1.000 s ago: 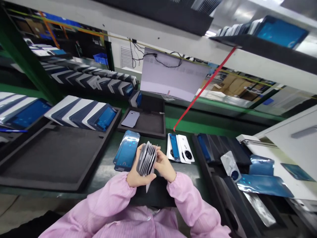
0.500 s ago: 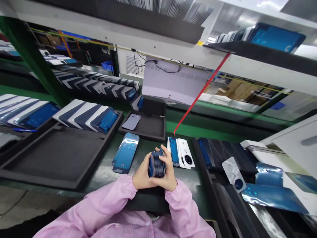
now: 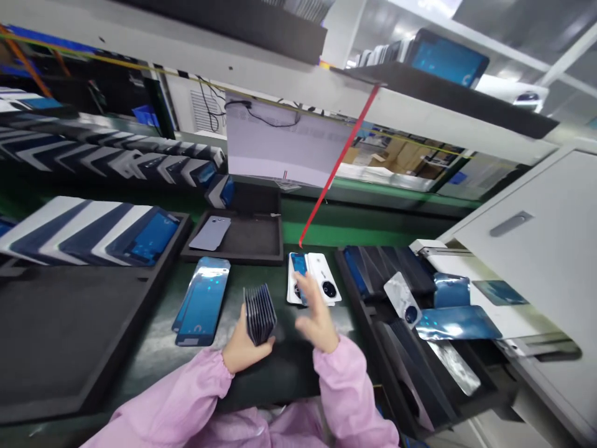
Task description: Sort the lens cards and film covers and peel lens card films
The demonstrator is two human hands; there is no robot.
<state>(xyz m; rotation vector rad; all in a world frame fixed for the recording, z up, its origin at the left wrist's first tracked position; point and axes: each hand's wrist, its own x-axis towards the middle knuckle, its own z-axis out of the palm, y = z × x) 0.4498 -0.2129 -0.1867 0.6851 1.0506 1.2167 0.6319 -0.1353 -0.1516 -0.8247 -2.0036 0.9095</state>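
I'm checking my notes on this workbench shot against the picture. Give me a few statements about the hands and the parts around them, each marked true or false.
1. The left hand grips a fanned stack of dark panels. True.
2. The right hand also grips that stack. False: it is off the stack, fingers spread, near the white phone backs.
3. Blue-filmed frames lie on the green bench left of the stack. True.
4. The small black tray behind the hands holds nothing. False: one grey back cover lies in it.
5. Both sleeves are pink. True.
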